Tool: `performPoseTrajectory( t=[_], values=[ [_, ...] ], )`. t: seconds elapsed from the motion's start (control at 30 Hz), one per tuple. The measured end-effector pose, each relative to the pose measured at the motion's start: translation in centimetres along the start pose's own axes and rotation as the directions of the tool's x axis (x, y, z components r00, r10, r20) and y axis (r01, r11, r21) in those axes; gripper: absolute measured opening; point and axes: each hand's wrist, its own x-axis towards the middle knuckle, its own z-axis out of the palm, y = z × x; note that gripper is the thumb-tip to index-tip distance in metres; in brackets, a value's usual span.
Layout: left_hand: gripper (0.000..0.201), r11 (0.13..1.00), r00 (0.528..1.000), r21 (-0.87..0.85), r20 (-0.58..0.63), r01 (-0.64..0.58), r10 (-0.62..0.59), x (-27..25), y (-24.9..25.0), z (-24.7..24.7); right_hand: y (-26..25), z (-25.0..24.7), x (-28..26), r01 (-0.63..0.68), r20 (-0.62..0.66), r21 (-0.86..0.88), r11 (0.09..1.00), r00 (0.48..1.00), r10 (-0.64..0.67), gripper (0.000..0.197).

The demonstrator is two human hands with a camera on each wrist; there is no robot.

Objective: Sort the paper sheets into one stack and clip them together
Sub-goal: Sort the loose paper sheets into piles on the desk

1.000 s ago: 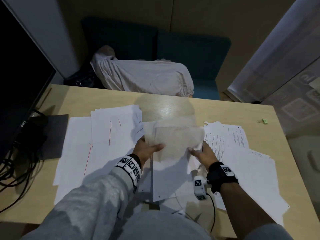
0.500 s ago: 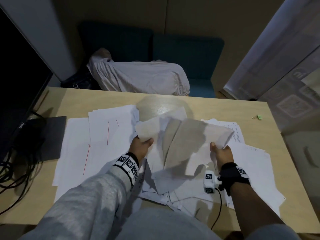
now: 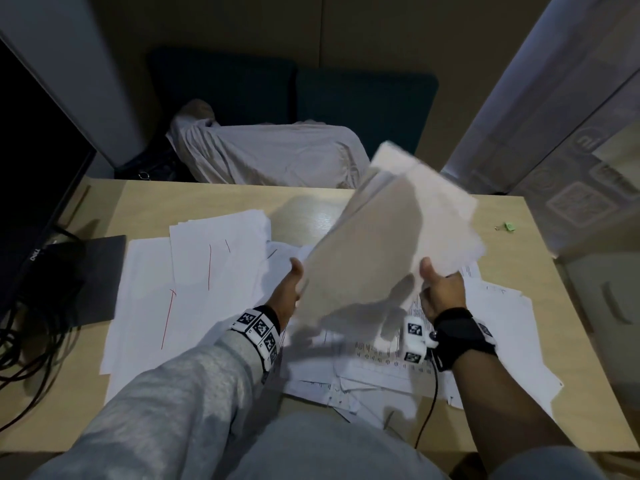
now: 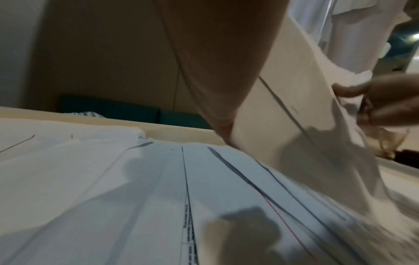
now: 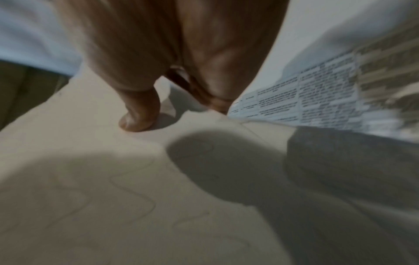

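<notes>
Both hands lift a sheaf of sheets (image 3: 398,237): right hand (image 3: 441,292) pinching its near corner, left hand (image 3: 289,289) bracing the opposite edge, long axis rising away.

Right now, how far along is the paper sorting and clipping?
Early. Done: nothing stacked or clipped. In hand: the left hand and right hand hold a lifted bundle of sheets above the table. Left: loose sheets lie spread out, and the green binder clip sits untouched.
</notes>
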Motion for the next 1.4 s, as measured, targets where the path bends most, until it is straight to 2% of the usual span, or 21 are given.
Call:
performPoseTrajectory(
  t=[0.1,0.17,0.23,0.3,0.37,0.43,0.47,0.57,0.6,0.7,0.83,0.93,1.07,1.13,1.2,1.3,1.37,1.4],
  values=[
    [0.068,0.984,0.994,0.174,0.105,-0.024,0.005,-0.2,-0.8,0.9,-1.7,-0.4,0.8,-0.013,-0.087,0.195,0.981,0.996,0.031,0.010],
    [0.038,0.938,0.990,0.330,0.123,-0.106,0.069,0.0,-1.3,1.7,-2.4,-0.5,1.0,0.014,-0.093,0.261,0.965,0.996,0.011,0.022],
    [0.017,0.873,0.985,0.456,0.057,-0.172,0.165,0.4,-1.7,2.2,-3.3,-0.9,1.1,0.035,-0.124,0.236,0.971,0.992,-0.006,0.024],
    [0.018,0.839,0.978,0.514,-0.010,-0.176,0.211,0.9,-1.8,2.2,-4.1,-1.9,1.5,0.107,-0.170,0.165,0.980,0.982,-0.079,0.024],
    [0.027,0.853,0.970,0.496,-0.079,-0.163,0.232,1.4,-1.9,1.9,-4.5,-4.1,2.1,0.145,-0.169,0.001,0.989,0.975,-0.143,0.037],
    [0.027,0.863,0.969,0.494,-0.142,-0.106,0.200,2.1,-2.4,1.7,-4.0,-7.1,2.4,0.070,-0.153,-0.229,0.971,0.982,-0.107,0.042],
    [0.027,0.858,0.974,0.509,-0.150,-0.071,0.169,2.5,-2.8,1.7,-3.5,-8.9,2.5,0.015,-0.160,-0.357,0.934,0.984,-0.077,0.042],
    [0.028,0.862,0.993,0.507,-0.088,-0.027,0.083,3.4,-4.0,2.8,-1.8,-14.0,2.1,-0.126,-0.265,-0.637,0.760,0.962,-0.062,0.041],
    [0.031,0.865,0.995,0.502,-0.065,-0.027,0.069,3.5,-4.4,3.5,-1.2,-15.4,1.9,-0.182,-0.317,-0.669,0.720,0.947,-0.056,0.042],
    [0.040,0.845,0.999,0.534,-0.019,-0.025,0.041,3.9,-5.3,5.9,0.3,-18.5,1.5,-0.339,-0.454,-0.647,0.683,0.891,0.012,0.047],
    [0.048,0.824,0.995,0.566,0.090,-0.020,-0.038,4.3,-5.9,9.2,1.8,-21.2,1.2,-0.452,-0.545,-0.617,0.645,0.836,0.065,0.047],
    [0.049,0.794,0.990,0.607,0.130,-0.031,-0.061,4.5,-6.1,11.5,1.8,-21.7,1.8,-0.403,-0.494,-0.619,0.674,0.867,0.066,0.042],
    [0.047,0.794,0.979,0.608,0.147,0.024,-0.142,4.8,-6.3,14.3,1.9,-20.9,2.0,-0.295,-0.343,-0.603,0.741,0.935,0.092,0.032],
    [0.052,0.800,0.983,0.600,0.127,0.029,-0.131,4.9,-6.6,15.4,2.3,-20.3,1.5,-0.252,-0.278,-0.550,0.796,0.954,0.110,0.024],
    [0.056,0.792,0.986,0.610,0.119,0.022,-0.118,4.8,-6.6,16.1,2.9,-20.0,1.3,-0.232,-0.228,-0.501,0.834,0.965,0.132,0.028],
    [0.050,0.756,0.971,0.654,0.200,-0.029,-0.135,4.7,-6.6,16.6,3.7,-19.6,1.4,-0.223,-0.134,-0.515,0.827,0.975,0.180,0.035],
    [0.039,0.745,0.973,0.663,0.214,-0.077,-0.090,4.7,-6.7,16.5,3.7,-19.2,1.4,-0.189,-0.071,-0.574,0.797,0.981,0.182,0.026],
    [0.035,0.743,0.977,0.663,0.203,-0.088,-0.065,4.7,-6.8,16.3,3.5,-19.2,1.6,-0.199,-0.079,-0.588,0.784,0.979,0.188,0.022]
  ],
)
